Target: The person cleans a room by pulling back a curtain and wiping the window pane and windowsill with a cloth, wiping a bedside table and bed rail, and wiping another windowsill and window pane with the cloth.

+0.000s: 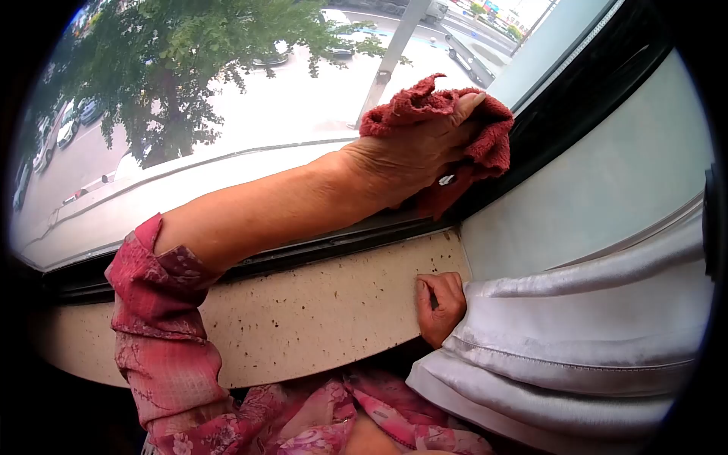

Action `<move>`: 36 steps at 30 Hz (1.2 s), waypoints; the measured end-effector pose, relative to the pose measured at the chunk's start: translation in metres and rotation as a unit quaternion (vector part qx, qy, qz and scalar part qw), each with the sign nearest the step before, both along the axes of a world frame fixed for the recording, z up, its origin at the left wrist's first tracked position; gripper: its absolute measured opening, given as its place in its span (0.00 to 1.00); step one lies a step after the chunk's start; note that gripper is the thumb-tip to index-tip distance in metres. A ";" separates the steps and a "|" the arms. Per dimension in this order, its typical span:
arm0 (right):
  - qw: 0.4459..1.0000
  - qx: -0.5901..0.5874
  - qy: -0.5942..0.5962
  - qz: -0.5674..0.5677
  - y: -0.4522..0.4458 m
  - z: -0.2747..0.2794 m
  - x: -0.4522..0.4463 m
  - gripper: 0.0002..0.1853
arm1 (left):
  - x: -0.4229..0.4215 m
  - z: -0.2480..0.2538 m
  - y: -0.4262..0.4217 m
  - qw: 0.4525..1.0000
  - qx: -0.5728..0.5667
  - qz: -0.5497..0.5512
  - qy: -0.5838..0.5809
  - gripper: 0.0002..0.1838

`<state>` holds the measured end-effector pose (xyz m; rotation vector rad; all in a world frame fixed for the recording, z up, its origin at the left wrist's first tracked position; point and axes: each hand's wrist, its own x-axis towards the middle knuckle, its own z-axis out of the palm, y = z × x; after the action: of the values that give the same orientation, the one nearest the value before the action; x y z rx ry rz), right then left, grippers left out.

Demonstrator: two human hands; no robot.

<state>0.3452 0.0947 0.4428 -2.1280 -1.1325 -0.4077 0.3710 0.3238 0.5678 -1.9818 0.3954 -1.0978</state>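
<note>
Pink floral fabric covers the nearest part of the view: a shirt [318,417] at the bottom edge, with its rumpled sleeve [163,334] pushed up the left arm at the lower left. To the right, a silvery curtain [569,326] hangs in broad, smooth folds with a stitched seam.

At the curtain's edge the right hand [442,309] rests at the near border of a beige sill [303,322]. Its fingers curl in to a narrow loop around a dark gap; whether they grip anything cannot be told. Dark specks are scattered over the sill, which curves along its near side.

Beyond it, the bare left forearm slants up and rightward to the left hand [413,155], which wears a ring [447,180]. Its fingers are closed around a bunched red cloth [409,112], held at the right end of the window, against the glass beside the black frame [565,125]. The cloth's long axis runs roughly left to right, dipping a little to the right, and one loose corner points upward. A darker red patch shows beneath the hand; it may be hanging cloth or a reflection.

Outside stand a leafy tree [174,64], a slanting grey pole [392,64] and parked cars [68,125].
</note>
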 end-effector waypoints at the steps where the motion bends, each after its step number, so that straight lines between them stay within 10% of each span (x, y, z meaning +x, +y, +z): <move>1: 1.000 0.002 -0.008 0.001 0.000 0.000 -0.001 0.06 | 0.007 0.001 -0.005 1.000 0.025 0.006 0.011 0.17; 8: 0.999 -0.012 -0.031 -0.003 -0.004 -0.005 0.003 0.06 | -0.024 0.028 0.006 0.995 0.022 0.040 0.092 0.19; 13: 0.999 -0.001 -0.038 0.006 -0.003 -0.006 0.004 0.05 | -0.083 0.068 0.054 0.997 -0.055 -0.010 -0.051 0.27; 15: 0.999 0.002 -0.034 0.010 -0.003 -0.004 0.004 0.05 | -0.080 0.086 0.117 0.958 0.084 -0.148 -0.233 0.12; 17: 0.999 0.004 -0.031 0.012 -0.004 -0.006 0.004 0.05 | -0.165 0.092 0.097 0.981 -0.019 0.131 -0.141 0.28; 24: 1.000 -0.009 -0.015 0.018 -0.002 -0.001 0.003 0.05 | -0.339 0.001 0.274 0.946 -0.068 0.244 -0.204 0.30; 27: 1.000 -0.010 -0.013 0.015 -0.002 -0.002 0.004 0.05 | -0.394 -0.068 0.310 0.709 -0.655 0.122 -0.232 0.25; 36: 0.999 -0.023 -0.009 0.026 -0.001 0.002 0.002 0.10 | -0.485 -0.074 0.386 0.795 -0.217 0.234 -0.515 0.12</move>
<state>0.3475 0.0933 0.4453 -2.1340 -1.2142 -0.3804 -0.1140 0.7103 0.4939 -1.3727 -0.9504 -1.7995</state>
